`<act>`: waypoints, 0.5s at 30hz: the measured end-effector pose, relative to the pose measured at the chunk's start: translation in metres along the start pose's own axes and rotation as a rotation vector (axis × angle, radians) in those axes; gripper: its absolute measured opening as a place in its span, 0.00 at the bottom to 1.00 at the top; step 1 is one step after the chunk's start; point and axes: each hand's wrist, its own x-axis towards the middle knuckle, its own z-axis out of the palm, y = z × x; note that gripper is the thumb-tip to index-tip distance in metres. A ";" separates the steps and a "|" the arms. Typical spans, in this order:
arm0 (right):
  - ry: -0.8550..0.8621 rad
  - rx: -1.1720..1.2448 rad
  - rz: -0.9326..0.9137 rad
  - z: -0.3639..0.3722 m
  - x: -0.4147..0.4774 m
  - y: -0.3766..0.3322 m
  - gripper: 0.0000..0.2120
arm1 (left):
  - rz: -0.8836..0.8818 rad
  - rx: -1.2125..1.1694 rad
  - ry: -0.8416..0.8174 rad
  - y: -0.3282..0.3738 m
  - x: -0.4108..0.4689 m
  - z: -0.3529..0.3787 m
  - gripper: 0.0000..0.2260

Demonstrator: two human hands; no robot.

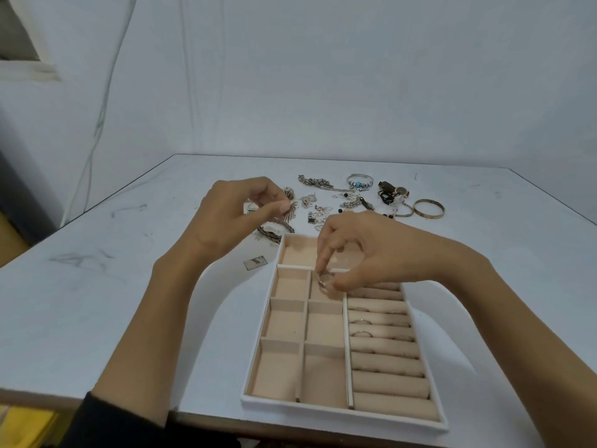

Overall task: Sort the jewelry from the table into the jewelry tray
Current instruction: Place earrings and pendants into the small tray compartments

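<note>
A beige velvet jewelry tray [326, 410] with a white rim lies near the table's front edge. It has square compartments on the left and ring rolls [384, 360] on the right, where a few rings [360, 334] sit in the slots. My right hand [365, 253] hovers over the tray's upper part and pinches a small silver piece [323, 281] above a square compartment. My left hand [239, 215] is beyond the tray's far left corner, pinching a gold fringed earring [289, 215] just above the table.
Loose jewelry lies on the white table behind the tray: a chain [318, 183], a beaded bracelet [359, 182], a gold bangle [429, 208], a watch [395, 190], a twisted bracelet [274, 232], and several small earrings [318, 211]. A small grey card [256, 262] lies left of the tray.
</note>
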 end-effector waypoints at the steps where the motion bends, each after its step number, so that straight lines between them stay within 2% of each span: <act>1: -0.015 -0.005 0.020 0.001 0.000 -0.001 0.08 | 0.003 0.001 -0.015 -0.001 -0.003 -0.001 0.05; 5: -0.059 -0.045 0.062 0.004 0.000 -0.001 0.14 | 0.046 0.029 -0.082 -0.002 -0.014 -0.002 0.03; 15: -0.014 -0.177 0.029 0.016 0.006 0.001 0.11 | 0.075 0.038 -0.139 0.001 -0.017 0.003 0.07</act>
